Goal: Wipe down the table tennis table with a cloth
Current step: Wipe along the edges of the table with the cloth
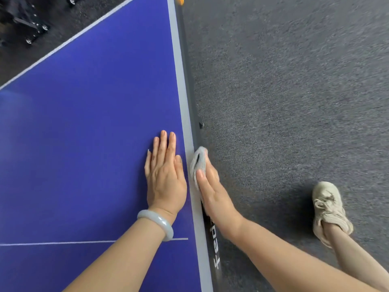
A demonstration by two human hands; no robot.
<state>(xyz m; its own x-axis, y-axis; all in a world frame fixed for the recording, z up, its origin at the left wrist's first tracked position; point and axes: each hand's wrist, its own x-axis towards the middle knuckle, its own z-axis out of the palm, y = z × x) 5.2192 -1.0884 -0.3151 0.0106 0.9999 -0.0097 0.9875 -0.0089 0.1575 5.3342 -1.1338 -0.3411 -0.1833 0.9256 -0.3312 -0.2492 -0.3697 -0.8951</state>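
Note:
The blue table tennis table (88, 123) fills the left half of the view, with a grey-white border line along its right edge. My left hand (165, 175) lies flat on the blue top just inside that edge, fingers straight and together; a pale bangle sits on its wrist. My right hand (210, 186) holds a crumpled grey cloth (197, 161) against the table's right edge and dark side rail, thumb on top of the cloth and fingers hidden behind it.
Grey carpet (294, 102) covers the floor to the right of the table. My foot in a beige shoe (328, 209) stands there. Black wheeled frames (31, 26) sit beyond the table's far left edge. An orange object (180, 0) pokes out at the top.

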